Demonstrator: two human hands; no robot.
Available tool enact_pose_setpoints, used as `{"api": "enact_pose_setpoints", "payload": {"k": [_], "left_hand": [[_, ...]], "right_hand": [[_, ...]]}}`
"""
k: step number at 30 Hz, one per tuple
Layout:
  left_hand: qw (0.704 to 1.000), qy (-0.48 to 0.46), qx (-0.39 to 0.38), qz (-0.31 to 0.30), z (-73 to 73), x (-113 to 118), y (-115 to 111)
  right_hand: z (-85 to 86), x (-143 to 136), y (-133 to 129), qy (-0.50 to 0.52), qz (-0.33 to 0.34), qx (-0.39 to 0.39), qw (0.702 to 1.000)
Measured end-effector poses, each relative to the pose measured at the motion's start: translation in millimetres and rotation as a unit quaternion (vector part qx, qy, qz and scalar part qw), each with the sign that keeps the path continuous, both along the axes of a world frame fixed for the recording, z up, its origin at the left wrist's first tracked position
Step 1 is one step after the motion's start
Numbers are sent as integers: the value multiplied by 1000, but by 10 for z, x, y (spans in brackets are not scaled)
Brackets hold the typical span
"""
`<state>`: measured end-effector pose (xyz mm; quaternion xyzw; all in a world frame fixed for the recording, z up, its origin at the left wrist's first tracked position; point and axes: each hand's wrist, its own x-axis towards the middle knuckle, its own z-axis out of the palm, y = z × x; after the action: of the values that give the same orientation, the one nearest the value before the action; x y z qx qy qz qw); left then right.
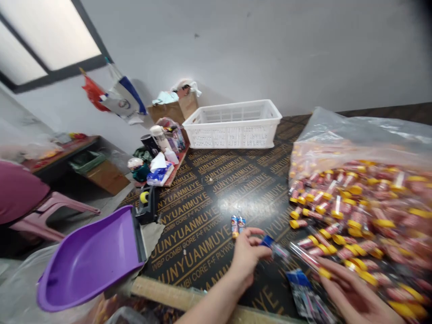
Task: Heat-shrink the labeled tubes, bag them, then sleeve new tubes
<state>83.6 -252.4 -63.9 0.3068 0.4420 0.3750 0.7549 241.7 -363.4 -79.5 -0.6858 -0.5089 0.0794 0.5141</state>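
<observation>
Over the dark printed tabletop, my left hand [246, 254] pinches a small clear packet with a blue top [267, 241]. Just beyond those fingers, two small blue-and-orange wrapped cylinders [238, 223] stand side by side. My right hand [354, 290] grips a clear tube with a yellow cap [305, 255], its far end pointing toward the packet. Below the tube lies a pile of blue-topped clear packets [300, 283]. A heap of pinkish-red tubes with yellow caps [340, 202] spreads beside my right hand, spilling from a large clear plastic bag [324, 130].
A white plastic basket [232, 135] sits at the back against the wall. Tissues [161, 173], bottles and a tape dispenser [148, 204] line the left edge. A purple dustpan [94, 261] is at the near left, with a pink chair [30, 202] beyond.
</observation>
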Motion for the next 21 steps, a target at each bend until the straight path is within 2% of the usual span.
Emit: {"api": "enact_pose_setpoints", "payload": {"k": [2, 4, 9, 14, 21], "left_hand": [[999, -10, -23, 20, 36, -60, 62], [998, -22, -52, 37, 35, -99, 108], [995, -24, -88, 51, 1, -127, 140], [994, -23, -88, 61, 5, -124, 124], [988, -38, -118, 93, -5, -135, 121]], "right_hand": [[109, -155, 13, 109, 6, -15, 994], [203, -281, 27, 171, 2, -8, 985], [239, -408, 12, 205, 17, -5, 979], [137, -428, -71, 158, 26, 9, 987], [147, -508, -62, -8, 43, 44, 998]]}}
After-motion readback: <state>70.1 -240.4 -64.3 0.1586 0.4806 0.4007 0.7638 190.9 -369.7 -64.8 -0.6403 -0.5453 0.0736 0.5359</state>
